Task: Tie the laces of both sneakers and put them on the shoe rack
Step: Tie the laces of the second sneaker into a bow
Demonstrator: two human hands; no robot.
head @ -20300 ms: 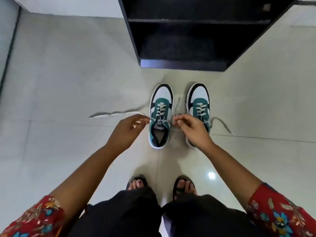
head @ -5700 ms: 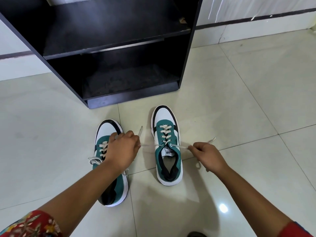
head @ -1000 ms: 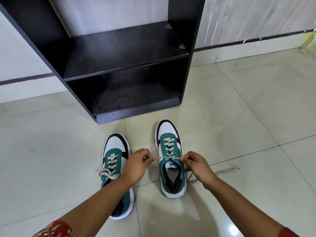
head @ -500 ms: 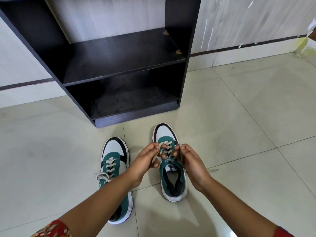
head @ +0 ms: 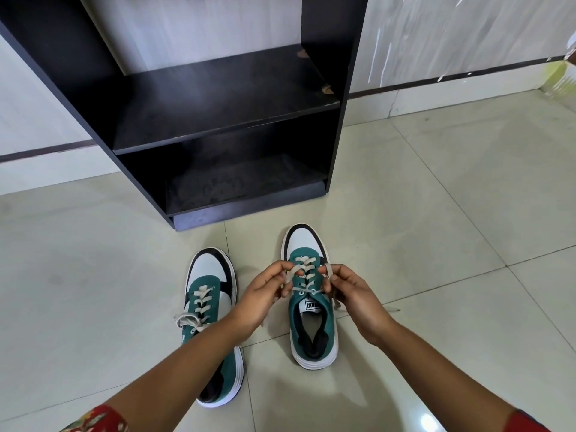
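Note:
Two green, white and black sneakers stand on the tiled floor, toes toward the black shoe rack (head: 218, 98). The left sneaker (head: 208, 294) has its cream laces tied in a bow; my left forearm crosses its heel. The right sneaker (head: 311, 310) sits a little farther forward. My left hand (head: 265, 297) pinches one lace end in a loop at the sneaker's left side. My right hand (head: 349, 294) pinches the other lace loop at its right side. Both hands hover just above the tongue, close together.
The rack has two dark shelves with nothing on them, its base about a sneaker's length from the toes. A pale wall with a dark skirting stripe (head: 452, 77) runs behind. Glossy cream floor tiles (head: 452, 213) spread to the right and left.
My hands pulled the right sneaker's laces out sideways, then came together over the tongue and now hold lace loops. The view has tilted up slightly toward the rack.

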